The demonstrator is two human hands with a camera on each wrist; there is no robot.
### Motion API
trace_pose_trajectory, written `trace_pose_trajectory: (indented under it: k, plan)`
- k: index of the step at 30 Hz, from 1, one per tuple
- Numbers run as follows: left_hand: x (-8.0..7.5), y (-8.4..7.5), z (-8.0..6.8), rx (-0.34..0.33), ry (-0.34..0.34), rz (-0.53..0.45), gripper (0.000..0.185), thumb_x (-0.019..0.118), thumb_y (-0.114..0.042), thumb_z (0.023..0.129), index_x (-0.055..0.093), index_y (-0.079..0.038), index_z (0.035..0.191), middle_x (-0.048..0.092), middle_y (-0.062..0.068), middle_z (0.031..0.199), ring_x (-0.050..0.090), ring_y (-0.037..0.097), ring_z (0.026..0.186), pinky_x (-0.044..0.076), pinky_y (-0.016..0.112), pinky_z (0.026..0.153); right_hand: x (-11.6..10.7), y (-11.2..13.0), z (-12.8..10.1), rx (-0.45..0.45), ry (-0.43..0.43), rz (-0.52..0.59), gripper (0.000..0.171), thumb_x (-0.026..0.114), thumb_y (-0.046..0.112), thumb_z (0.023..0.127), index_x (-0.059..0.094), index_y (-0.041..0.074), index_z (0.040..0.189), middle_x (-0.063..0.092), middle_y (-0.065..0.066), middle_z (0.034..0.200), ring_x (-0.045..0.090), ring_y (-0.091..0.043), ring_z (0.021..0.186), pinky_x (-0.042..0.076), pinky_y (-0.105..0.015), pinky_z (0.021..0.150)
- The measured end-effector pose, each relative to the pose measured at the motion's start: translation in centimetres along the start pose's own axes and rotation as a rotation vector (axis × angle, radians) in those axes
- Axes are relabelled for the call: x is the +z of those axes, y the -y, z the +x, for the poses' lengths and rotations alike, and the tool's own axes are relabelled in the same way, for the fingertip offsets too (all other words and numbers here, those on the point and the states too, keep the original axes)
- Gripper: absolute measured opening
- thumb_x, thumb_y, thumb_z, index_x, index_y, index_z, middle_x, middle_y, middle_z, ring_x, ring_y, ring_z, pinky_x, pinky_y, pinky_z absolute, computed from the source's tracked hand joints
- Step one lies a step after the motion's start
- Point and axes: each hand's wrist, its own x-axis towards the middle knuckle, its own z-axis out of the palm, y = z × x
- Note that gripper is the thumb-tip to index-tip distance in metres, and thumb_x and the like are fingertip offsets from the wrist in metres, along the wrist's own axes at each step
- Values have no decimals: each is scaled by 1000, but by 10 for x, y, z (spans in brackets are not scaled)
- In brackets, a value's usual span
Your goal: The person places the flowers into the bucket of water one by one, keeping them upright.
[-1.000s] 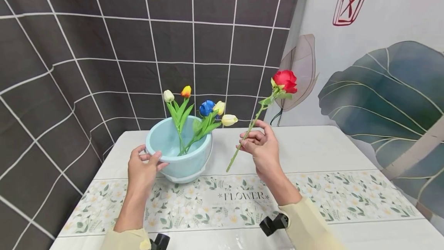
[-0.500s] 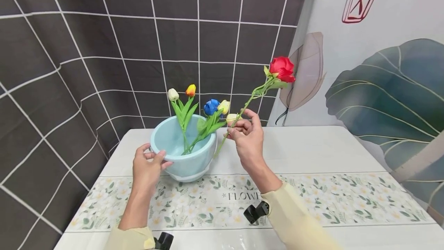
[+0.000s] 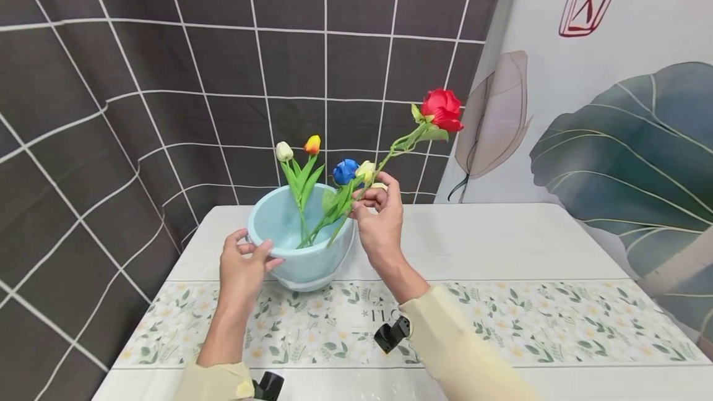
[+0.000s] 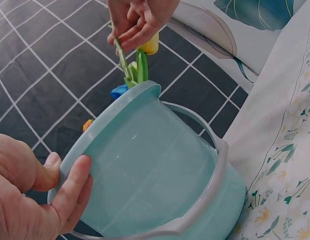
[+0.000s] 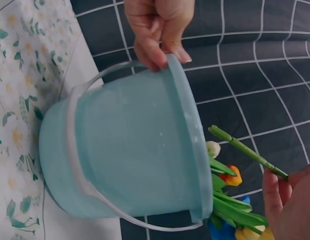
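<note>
My left hand (image 3: pixel 243 268) grips the near-left rim of a light blue bucket (image 3: pixel 312 267), thumb on one side of the wall and fingers on the other. My right hand (image 3: pixel 384 231) pinches the green stem of a red rose (image 3: pixel 442 110) at the bucket's right side. The rose tilts up to the right, its cut stem end (image 5: pixel 220 132) over the bucket's mouth. Inside the bucket stand a white tulip (image 3: pixel 284 151), an orange-yellow tulip (image 3: pixel 312 145), a blue flower (image 3: pixel 345 171) and a yellow tulip (image 3: pixel 365 171). Another pale yellow bloom is mostly hidden behind my right fingers.
A pale handle (image 4: pixel 215 175) hangs down around the bucket's outside. Beneath lies a white table cover (image 3: pixel 479 240) with a floral band. Behind rises a dark cloth with white grid lines (image 3: pixel 223 67), and a leaf-printed curtain (image 3: pixel 624 141) hangs at the right.
My right hand has carried the rose leftward, from beside the bucket to its right rim, with the stem end now over the mouth. The left hand keeps its hold on the rim.
</note>
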Motion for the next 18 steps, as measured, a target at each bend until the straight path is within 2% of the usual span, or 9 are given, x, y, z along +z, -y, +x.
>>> trace_pose_trajectory:
  k: [7,13,16,18]
  plan:
    - [1,1,0,9,8,-11,64,51,-8,100,15,-6,152,36,18,115,67,12,78,62,18,78,7,-7,0,5,-10,10,56,55,-20,81,42,0,132,61,-22,90,61,-33,79,63,-23,59]
    - [0,1,1,18,3,-3,64,51,-8,100,15,-6,152,36,17,114,67,13,79,62,19,77,10,-5,1,-22,-23,43,55,56,-20,82,42,-1,131,61,-22,91,60,-19,75,64,-25,60]
    - [0,2,1,21,6,-6,63,51,-8,100,15,-5,152,36,17,115,67,12,78,62,19,77,13,-6,1,-28,-24,51,55,56,-21,82,42,0,131,61,-22,92,60,-17,75,65,-31,61]
    - [0,2,1,19,12,-12,63,51,-8,100,15,-5,152,36,18,115,67,12,76,62,19,77,15,-8,1,-26,-23,43,55,55,-20,82,43,2,130,61,-22,92,60,-18,75,65,-39,63]
